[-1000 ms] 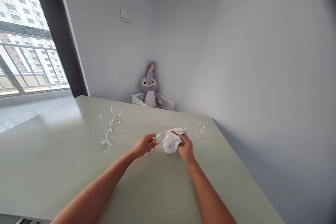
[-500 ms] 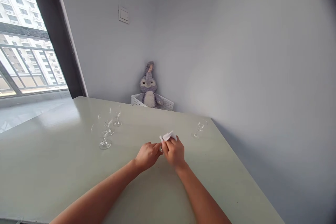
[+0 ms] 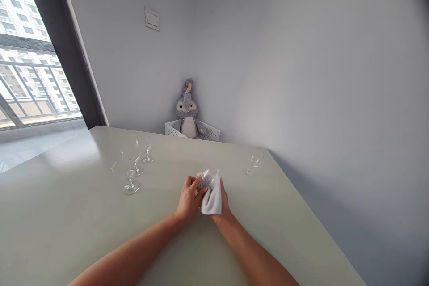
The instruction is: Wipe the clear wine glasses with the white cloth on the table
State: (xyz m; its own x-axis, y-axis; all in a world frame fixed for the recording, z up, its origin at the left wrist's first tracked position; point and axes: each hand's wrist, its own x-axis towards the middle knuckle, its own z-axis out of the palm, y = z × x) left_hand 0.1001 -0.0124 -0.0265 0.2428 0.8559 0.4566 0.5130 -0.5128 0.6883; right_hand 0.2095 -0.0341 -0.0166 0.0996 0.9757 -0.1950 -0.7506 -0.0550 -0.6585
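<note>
Close together over the middle of the table, both my hands are at one clear stemmed glass (image 3: 208,178). My left hand (image 3: 189,199) grips the glass from the left, thumb and fingers closed on it. A white cloth (image 3: 212,200) is wrapped about the glass's right and near side. Behind that cloth my right hand (image 3: 224,205) is closed on it, its fingers mostly hidden. The lower part of the glass is covered by the hands and cloth.
Three clear stemmed glasses stand at the left, among them a near one (image 3: 131,187) and a far one (image 3: 147,159). Another glass (image 3: 254,164) is near the right edge of the pale table (image 3: 275,232). A plush rabbit (image 3: 188,118) sits in a white basket (image 3: 211,132) by the wall.
The bowl of the held glass now shows between my hands, where only a bit was visible. The white cloth now hangs down on the near side. The view has shifted slightly.
</note>
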